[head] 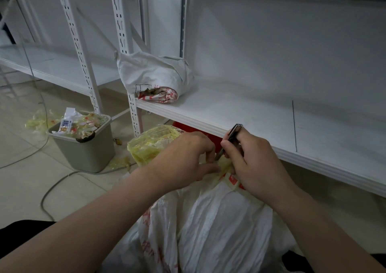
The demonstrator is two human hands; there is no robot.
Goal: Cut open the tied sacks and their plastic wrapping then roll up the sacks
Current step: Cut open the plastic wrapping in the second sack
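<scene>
White sack [219, 220], left hand [183, 156] pinching its yellow wrapping [226, 164], right hand [258, 163] gripping knife [232, 136]

two hands [183, 157] [253, 164], two white sacks [154, 78] [219, 220], one knife [230, 138], one grey bin [83, 149], one yellow-wrapped bundle [150, 145].

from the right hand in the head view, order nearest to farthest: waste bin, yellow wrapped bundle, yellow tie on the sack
1. yellow tie, at the neck of the sack, under the right hand and its knife.
2. yellow wrapped bundle, left, beyond the left hand.
3. waste bin, far left on the floor.
</scene>
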